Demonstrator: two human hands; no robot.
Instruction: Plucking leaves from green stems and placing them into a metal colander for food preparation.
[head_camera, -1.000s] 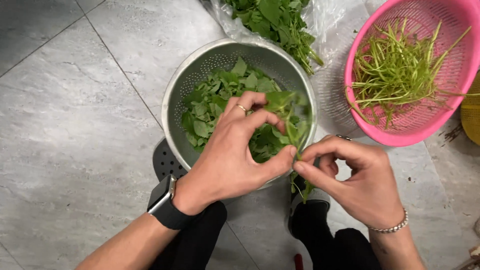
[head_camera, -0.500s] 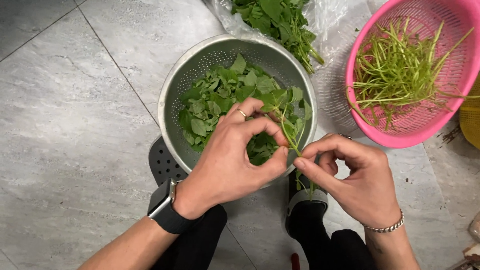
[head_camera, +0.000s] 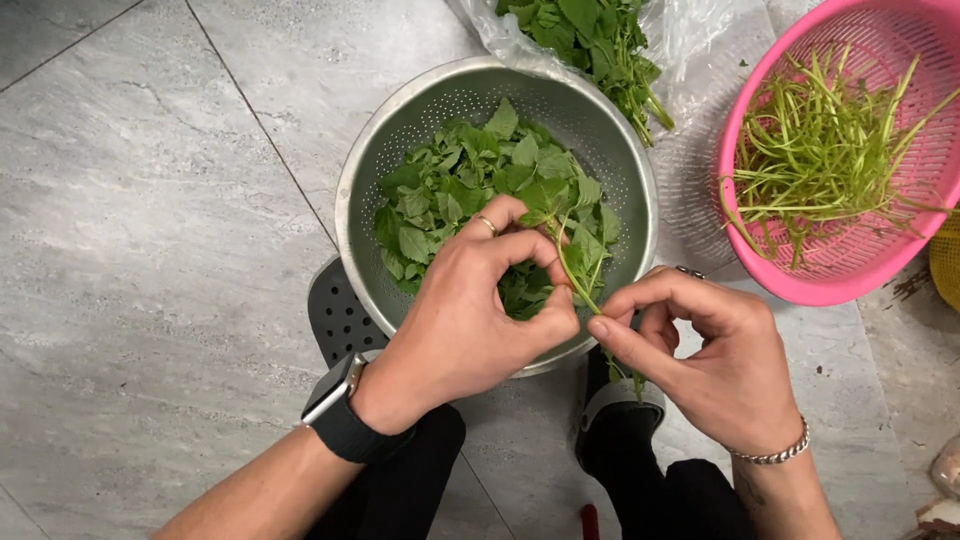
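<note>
Left hand (head_camera: 470, 310) pinching the leafy top of a thin green herb stem (head_camera: 575, 270), right hand (head_camera: 710, 355) pinching its lower end, both over the round perforated metal colander (head_camera: 400, 130) of picked green leaves, pink plastic basket (head_camera: 745, 260) of bare stems beside it

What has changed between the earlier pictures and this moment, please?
The leafy stem has been drawn out from between the hands: more of it now shows above the left hand. The right hand still pinches its lower end, and the left hand still grips it. The metal colander, pink basket and bagged greens stayed in place.
</note>
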